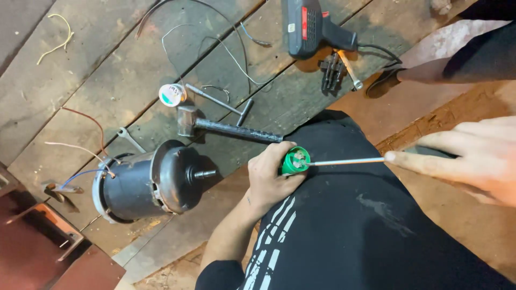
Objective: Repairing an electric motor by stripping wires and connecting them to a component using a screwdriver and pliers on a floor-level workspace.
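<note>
The floor (97,59) under you was rough, stained wooden planking scattered with loose wires, and you sat on it with one knee in black trousers (365,225) raised in front of you. Your left hand (271,177) was curled tight around a small green round part (294,160), braced on that knee with its open face turned toward your right. Your right hand (467,158) gripped a screwdriver (346,160), forefinger stretched along it, with the thin metal shaft reaching into the green part's face.

You were driving the tip toward your own palm, so a slip off the screw head could have jabbed your left hand or thigh. The part rested only on cloth and could have twisted in your grip.

A black electric motor (153,182) lay on its side just left of the knee, its shaft pointing toward you and its thin leads trailing where a foot might snag them. A hammer (226,128) lay between motor and knee. Beyond it sat a small spool (172,95) with a round white-and-green label on its end. Farther up lay a black soldering gun (312,27) bearing a red rectangular panel and a small white sticker.
</note>
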